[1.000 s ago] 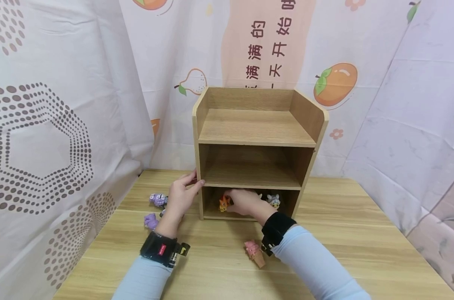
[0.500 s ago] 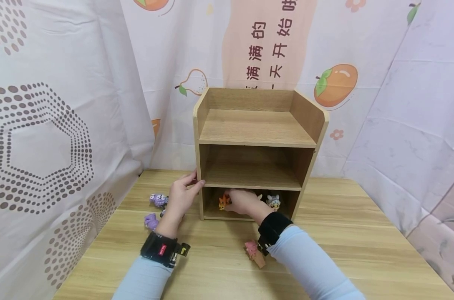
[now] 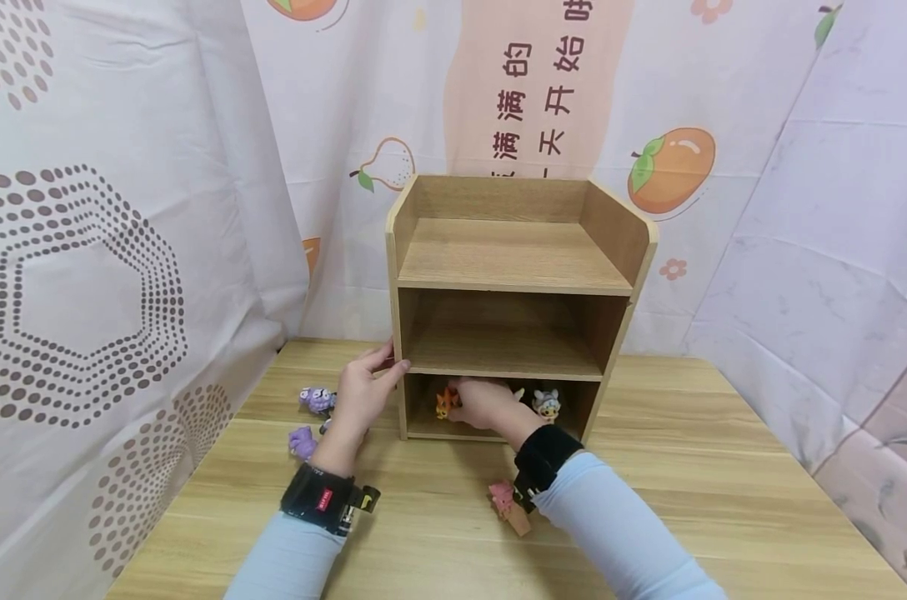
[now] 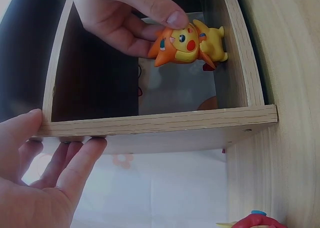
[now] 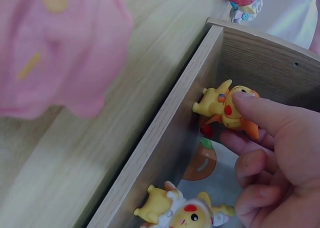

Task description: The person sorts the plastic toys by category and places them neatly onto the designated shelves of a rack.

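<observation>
In the bottom compartment of the wooden shelf [image 3: 513,254], my right hand [image 3: 491,404] pinches a yellow Pikachu figurine [image 4: 185,45] in an orange hood. The thumb lies on its head, and its feet meet the bottom board. My left hand [image 3: 363,387] grips the edge of the shelf's left side panel [image 4: 165,124], thumb at the front and fingertips against the outer face. Farther right in that compartment stands another Pikachu figurine [image 5: 172,208] in a white-grey hood. A further figurine between them is mostly hidden behind my right hand in the head view.
Purple figurines [image 3: 302,442] lie on the table left of the shelf, partly behind my left arm. A pink figure with a cone-shaped base [image 3: 508,506] lies in front, close to my right wrist strap. Printed curtains [image 3: 333,275] hang behind and at both sides.
My right hand and forearm have shifted slightly left, and the orange-hooded figurine has moved a little with them. My left hand keeps its place on the side panel.
</observation>
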A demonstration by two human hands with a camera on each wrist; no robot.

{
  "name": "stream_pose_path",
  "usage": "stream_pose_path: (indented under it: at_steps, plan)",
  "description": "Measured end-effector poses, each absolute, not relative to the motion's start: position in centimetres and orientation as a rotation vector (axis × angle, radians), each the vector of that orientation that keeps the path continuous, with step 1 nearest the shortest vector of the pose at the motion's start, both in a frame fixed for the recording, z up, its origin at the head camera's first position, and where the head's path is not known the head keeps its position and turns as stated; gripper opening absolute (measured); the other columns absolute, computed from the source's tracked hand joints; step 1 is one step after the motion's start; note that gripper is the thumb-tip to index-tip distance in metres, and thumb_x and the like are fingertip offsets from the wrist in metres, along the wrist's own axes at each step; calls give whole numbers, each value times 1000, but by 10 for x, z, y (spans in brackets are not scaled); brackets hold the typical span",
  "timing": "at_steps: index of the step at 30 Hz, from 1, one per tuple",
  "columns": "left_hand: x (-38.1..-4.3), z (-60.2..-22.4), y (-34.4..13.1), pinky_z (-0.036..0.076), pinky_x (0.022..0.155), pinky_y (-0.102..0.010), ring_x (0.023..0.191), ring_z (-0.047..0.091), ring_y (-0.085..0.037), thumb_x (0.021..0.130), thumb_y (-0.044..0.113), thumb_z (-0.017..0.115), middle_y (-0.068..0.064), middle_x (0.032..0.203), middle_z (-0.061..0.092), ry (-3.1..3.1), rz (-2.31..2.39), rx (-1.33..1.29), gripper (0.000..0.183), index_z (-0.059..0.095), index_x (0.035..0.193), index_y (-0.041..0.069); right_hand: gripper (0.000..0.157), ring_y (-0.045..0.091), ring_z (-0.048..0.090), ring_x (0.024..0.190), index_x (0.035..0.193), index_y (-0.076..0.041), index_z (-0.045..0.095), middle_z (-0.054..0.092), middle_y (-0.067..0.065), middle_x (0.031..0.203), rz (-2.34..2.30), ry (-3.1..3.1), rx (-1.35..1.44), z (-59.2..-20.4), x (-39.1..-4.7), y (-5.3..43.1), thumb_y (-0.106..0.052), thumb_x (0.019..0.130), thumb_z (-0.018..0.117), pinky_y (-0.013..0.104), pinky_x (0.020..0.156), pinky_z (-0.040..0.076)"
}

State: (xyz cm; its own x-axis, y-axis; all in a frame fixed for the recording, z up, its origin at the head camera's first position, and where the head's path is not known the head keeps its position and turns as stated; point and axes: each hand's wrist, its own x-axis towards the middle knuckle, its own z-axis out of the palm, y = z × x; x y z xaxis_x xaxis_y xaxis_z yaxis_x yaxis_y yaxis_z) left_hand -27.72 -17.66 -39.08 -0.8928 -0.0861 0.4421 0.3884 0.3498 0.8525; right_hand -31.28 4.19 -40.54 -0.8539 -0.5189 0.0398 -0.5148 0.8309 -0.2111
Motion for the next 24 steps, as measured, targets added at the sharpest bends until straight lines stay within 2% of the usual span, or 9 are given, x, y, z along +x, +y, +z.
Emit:
stream_pose_path:
  at_steps: [4, 8, 12, 19, 24]
  plan:
    - [-277, -391, -177, 58, 89, -36, 113, 66, -27, 93, 16, 77, -14, 128, 67, -2207, -1563, -267, 49, 61, 138, 5, 20, 14, 52, 71, 105, -18, 66, 59, -1, 93, -333, 2989, -835, -408, -313, 44, -31, 93, 76, 32, 62, 43]
    - [-277, -391, -177, 58, 89, -36, 114, 65, -27, 94, 18, 77, -14, 130, 67, -2218, -1556, -263, 50, 60, 139, 5, 43, 16, 63, 90, 132, -17, 66, 67, 1, 117, -318, 2998, -797, -408, -313, 48, -34, 93, 76, 35, 73, 52]
    - [-277, -390, -176, 58, 88, -34, 115, 65, -26, 93, 18, 77, -13, 129, 67, -2221, -1558, -248, 50, 61, 139, 6, 56, 22, 67, 105, 143, -16, 60, 65, 5, 133, -287, 3008, -769, -405, -309, 53, -35, 93, 77, 39, 79, 56]
    - [-277, -391, -175, 57, 89, -33, 117, 64, -28, 94, 18, 76, -15, 133, 64, -2226, -1576, -254, 52, 59, 140, 4, 58, 27, 64, 115, 143, -16, 59, 62, 6, 137, -290, 3039, -828, -402, -300, 61, -33, 91, 78, 44, 84, 57]
    - [-276, -391, -174, 56, 92, -36, 118, 63, -28, 95, 20, 75, -15, 136, 62, -2240, -1551, -248, 52, 58, 141, 3, 59, 29, 66, 109, 142, -15, 60, 67, 6, 129, -279, 3057, -902, -397, -290, 68, -33, 90, 80, 46, 82, 56]
